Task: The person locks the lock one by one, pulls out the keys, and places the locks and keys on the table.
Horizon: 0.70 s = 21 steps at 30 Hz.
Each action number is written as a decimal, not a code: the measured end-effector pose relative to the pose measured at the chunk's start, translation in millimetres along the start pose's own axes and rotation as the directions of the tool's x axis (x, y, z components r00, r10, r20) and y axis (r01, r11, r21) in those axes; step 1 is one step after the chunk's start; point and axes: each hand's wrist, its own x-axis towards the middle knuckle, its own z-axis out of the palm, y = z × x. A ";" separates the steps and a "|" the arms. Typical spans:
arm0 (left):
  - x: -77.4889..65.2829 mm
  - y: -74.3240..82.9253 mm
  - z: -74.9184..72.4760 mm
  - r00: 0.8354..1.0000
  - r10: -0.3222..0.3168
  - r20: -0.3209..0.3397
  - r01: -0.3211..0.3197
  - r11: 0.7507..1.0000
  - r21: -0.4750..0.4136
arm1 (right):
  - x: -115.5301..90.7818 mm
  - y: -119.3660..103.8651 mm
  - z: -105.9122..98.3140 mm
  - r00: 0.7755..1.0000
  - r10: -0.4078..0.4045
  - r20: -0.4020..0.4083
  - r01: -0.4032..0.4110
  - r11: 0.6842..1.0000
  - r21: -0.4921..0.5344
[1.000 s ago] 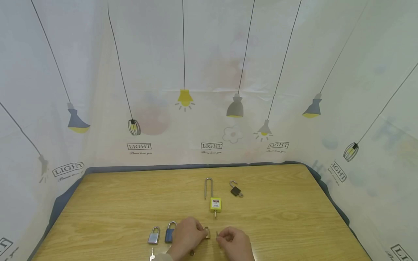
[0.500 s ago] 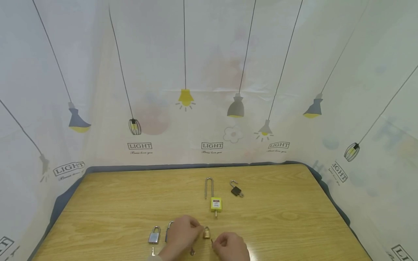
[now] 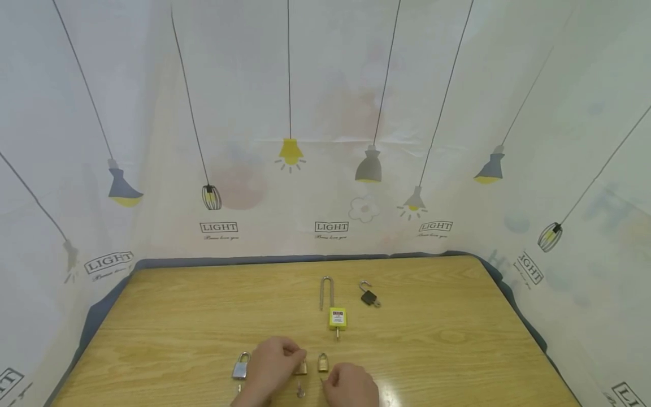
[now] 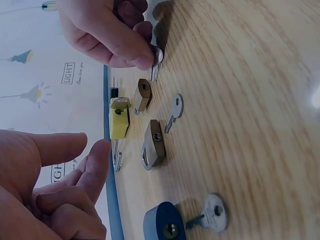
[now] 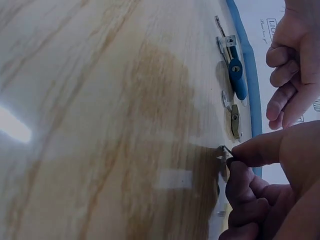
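My right hand (image 3: 351,384) pinches a small key (image 4: 157,56) between thumb and forefinger, low over the table. Just beyond that key stands a small brass padlock (image 3: 322,363), its keyhole facing me. My left hand (image 3: 272,364) hovers with thumb and forefinger slightly apart and nothing between them. Its fingertips overlap a larger brass padlock (image 4: 156,142) in the head view. A loose key (image 4: 176,107) lies in front of that padlock. The blue padlock (image 4: 165,222), with another key (image 4: 215,212) before it, is hidden behind my left hand in the head view.
A silver padlock (image 3: 241,367) stands left of my left hand, a key below it. Farther back lie a yellow long-shackle padlock (image 3: 338,318) with its key inserted and an open black padlock (image 3: 368,298). A printed curtain (image 3: 325,113) surrounds the wooden table (image 3: 432,339).
My left hand has let go of the small brass padlock and moved left. My right hand has shifted left with the key, bringing it in front of that padlock.
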 end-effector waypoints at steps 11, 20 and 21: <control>2.4 -2.0 -3.1 1.000 -0.003 0.005 0.003 0.999 0.035 | 3.7 2.2 7.4 1.000 -0.024 -0.011 0.022 0.992 -0.123; 3.7 -4.9 -3.4 1.000 0.010 0.016 -0.010 0.999 0.040 | 0.9 -1.3 7.4 0.996 -0.074 -0.054 0.064 0.982 -0.178; 3.8 -5.0 -3.5 1.000 0.012 0.018 -0.013 0.999 0.037 | 0.8 -1.5 7.4 0.996 -0.074 -0.055 0.063 0.982 -0.179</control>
